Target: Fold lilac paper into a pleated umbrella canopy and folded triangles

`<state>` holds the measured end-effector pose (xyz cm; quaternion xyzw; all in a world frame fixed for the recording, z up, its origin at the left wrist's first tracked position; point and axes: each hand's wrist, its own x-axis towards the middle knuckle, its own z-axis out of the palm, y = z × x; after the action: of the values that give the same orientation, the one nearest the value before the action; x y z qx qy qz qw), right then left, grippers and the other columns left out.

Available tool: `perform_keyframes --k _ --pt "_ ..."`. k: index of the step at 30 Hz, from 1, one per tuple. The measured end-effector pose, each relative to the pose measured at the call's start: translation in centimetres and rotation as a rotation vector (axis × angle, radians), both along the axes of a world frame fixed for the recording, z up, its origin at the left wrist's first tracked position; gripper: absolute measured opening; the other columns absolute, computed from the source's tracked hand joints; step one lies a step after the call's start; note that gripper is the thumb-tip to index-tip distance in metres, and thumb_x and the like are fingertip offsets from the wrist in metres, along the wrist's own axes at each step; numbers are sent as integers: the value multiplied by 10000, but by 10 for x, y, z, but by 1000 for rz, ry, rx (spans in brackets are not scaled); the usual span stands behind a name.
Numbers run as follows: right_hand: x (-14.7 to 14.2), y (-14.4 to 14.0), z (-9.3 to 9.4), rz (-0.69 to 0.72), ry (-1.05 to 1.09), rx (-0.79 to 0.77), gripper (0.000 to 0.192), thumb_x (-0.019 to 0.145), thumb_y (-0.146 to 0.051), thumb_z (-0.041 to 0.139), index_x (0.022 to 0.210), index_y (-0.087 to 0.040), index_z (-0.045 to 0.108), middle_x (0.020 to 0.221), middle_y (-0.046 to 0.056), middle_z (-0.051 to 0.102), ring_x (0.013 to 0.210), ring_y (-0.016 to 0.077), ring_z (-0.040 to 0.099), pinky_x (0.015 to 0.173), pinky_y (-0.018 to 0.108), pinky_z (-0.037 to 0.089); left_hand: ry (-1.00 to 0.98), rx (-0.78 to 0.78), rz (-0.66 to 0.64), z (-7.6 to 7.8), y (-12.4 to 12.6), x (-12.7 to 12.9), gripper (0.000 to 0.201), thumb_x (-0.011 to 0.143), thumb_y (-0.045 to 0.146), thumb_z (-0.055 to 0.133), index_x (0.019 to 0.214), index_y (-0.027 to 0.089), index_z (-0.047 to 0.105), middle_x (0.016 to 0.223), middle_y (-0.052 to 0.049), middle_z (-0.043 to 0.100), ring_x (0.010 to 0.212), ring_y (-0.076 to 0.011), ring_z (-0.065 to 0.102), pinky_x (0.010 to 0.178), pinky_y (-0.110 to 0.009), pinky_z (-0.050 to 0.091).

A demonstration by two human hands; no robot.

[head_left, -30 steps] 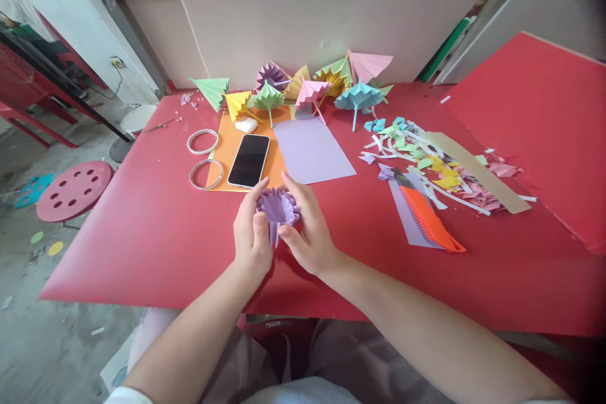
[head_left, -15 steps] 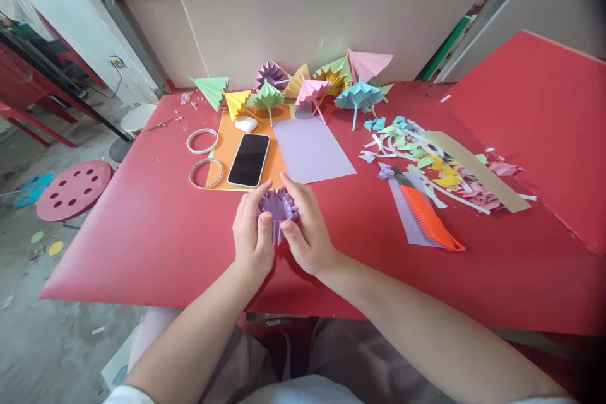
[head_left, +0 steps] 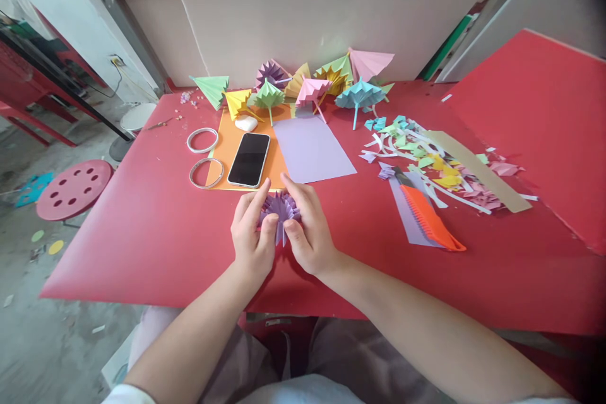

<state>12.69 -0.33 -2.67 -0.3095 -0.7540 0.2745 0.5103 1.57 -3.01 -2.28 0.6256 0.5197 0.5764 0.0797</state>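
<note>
Both hands hold a small pleated purple paper umbrella [head_left: 281,208] just above the red table [head_left: 142,233]. My left hand [head_left: 250,240] pinches its left side, thumb pressed on the folds. On the other side my right hand [head_left: 308,232] grips it, index finger curled over the top. The umbrella's thin stem points down between my thumbs. A lilac paper sheet [head_left: 312,148] lies just beyond my hands.
A black phone [head_left: 249,160] rests on an orange sheet [head_left: 223,144], with two metal rings [head_left: 205,158] to its left. Several finished paper umbrellas [head_left: 303,85] line the wall. An orange-handled cutter [head_left: 428,218] and paper scraps [head_left: 435,167] lie to the right. A red stool [head_left: 73,189] stands at left.
The pleated umbrella has been squeezed tighter and looks smaller. My left thumb has shifted up onto the folds. Both hands stay in place.
</note>
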Motion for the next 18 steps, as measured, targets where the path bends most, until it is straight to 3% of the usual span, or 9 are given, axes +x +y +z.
perform_keyframes --k 18 --pt "-1 0 -1 84 -15 -99 564 897 -546 300 1388 -268 289 1217 105 531 1126 229 512 890 398 480 -36 -31 -35 1 1 3 407 957 390 300 1207 221 573 952 -71 589 849 -154 569 722 -287 477"
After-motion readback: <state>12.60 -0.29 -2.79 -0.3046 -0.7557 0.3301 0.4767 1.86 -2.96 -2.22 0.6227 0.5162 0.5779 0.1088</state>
